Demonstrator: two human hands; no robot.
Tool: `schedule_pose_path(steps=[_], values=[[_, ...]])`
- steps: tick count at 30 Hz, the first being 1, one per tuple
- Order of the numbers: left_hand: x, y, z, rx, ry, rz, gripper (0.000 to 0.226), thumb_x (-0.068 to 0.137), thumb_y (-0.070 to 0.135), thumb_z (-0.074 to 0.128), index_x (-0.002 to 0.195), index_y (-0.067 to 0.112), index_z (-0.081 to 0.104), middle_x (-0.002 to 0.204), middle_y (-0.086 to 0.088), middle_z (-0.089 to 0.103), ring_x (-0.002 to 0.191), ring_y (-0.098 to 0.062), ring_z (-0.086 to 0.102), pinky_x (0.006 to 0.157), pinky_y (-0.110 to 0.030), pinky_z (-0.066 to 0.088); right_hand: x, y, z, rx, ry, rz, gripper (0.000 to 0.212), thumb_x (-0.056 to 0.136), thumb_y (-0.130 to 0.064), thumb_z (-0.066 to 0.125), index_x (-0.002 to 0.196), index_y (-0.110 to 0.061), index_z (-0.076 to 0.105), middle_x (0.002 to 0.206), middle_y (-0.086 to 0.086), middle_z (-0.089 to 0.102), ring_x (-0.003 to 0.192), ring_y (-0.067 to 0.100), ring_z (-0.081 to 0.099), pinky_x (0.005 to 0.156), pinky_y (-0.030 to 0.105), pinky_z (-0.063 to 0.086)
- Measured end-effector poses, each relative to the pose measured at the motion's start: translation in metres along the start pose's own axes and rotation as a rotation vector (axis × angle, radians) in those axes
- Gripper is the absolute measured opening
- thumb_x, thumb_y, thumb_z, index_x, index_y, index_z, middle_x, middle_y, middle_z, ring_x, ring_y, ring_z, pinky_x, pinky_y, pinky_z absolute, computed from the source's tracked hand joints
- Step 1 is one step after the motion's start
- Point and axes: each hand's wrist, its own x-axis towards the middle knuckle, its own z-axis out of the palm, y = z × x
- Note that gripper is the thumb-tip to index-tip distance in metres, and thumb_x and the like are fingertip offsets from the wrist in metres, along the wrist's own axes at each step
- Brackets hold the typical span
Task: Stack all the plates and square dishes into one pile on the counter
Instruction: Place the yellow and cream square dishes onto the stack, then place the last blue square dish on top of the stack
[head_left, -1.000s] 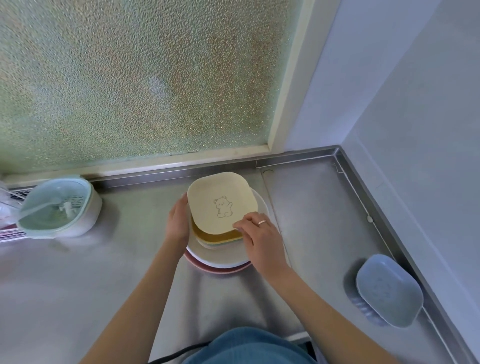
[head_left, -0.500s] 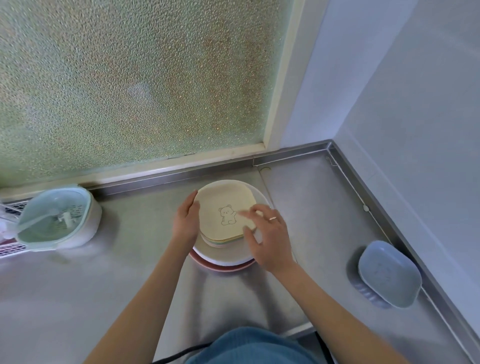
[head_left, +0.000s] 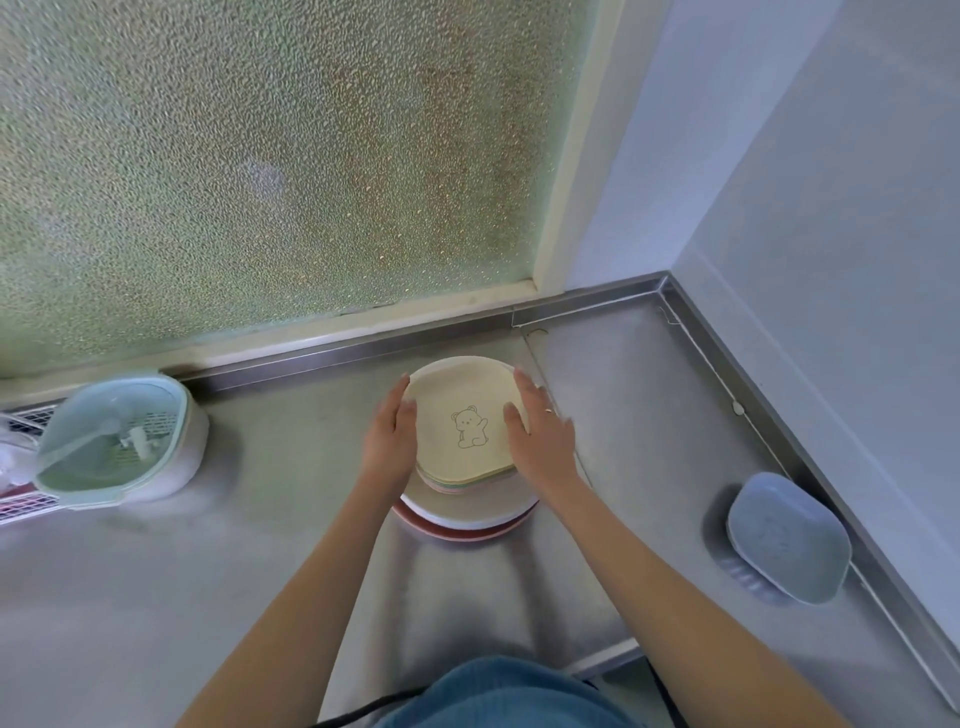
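Observation:
A pile stands on the steel counter (head_left: 156, 597) near the window. At its top lies a cream square dish (head_left: 462, 405) with a bear drawing. Under it I see edges of more square dishes (head_left: 457, 480), then a white round plate (head_left: 467, 512) and a pink round plate (head_left: 457, 532) at the bottom. My left hand (head_left: 389, 441) presses flat against the left side of the square dishes. My right hand (head_left: 540, 441) rests against their right side, fingers straight. A blue square dish (head_left: 784, 535) sits apart at the right, tilted against the counter's raised rim.
A pale green lidded container (head_left: 114, 441) in a white base stands at the left, beside a white wire rack (head_left: 26, 509). Frosted window glass (head_left: 260, 156) and a grey wall (head_left: 831, 208) close off the back and right. A dark cable (head_left: 363, 709) lies at the near edge.
The cream dish came down flat onto the square dishes. My right hand slid from its near edge to its right side; both hands now flank the pile.

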Motion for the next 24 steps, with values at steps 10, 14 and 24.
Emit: schedule_pose_path(steps=[10,14,24], values=[[-0.001,-0.020,-0.001,-0.165,-0.152,-0.206,0.067,0.075,0.072,0.040,0.128,0.033,0.054,0.135,0.000,0.052,0.123,-0.021,0.052,0.108,-0.044,0.039,-0.018,0.018,-0.001,0.425,0.005,0.161,0.046,0.099,-0.038,0.033,0.145,-0.037,0.024,0.156,-0.008,0.016,0.145,0.015,0.004,0.117,0.040,0.005],[-0.006,-0.010,0.017,-0.195,-0.156,-0.243,0.070,0.084,0.068,0.042,0.138,0.024,0.042,0.141,0.002,0.040,0.130,-0.021,0.043,0.110,-0.037,0.034,-0.018,0.032,-0.015,0.440,0.065,0.225,0.044,0.100,-0.038,0.031,0.144,-0.036,0.027,0.157,-0.006,0.016,0.145,0.016,0.005,0.118,0.040,0.006],[-0.009,0.008,0.087,-0.083,-0.243,-0.138,0.049,0.099,0.043,0.032,0.145,0.024,0.035,0.154,0.000,0.023,0.142,-0.019,0.025,0.104,-0.024,0.020,-0.024,0.082,-0.057,0.519,0.250,0.281,0.043,0.094,-0.041,0.040,0.134,-0.026,0.045,0.139,-0.002,0.046,0.130,0.017,0.040,0.110,0.040,0.031]])
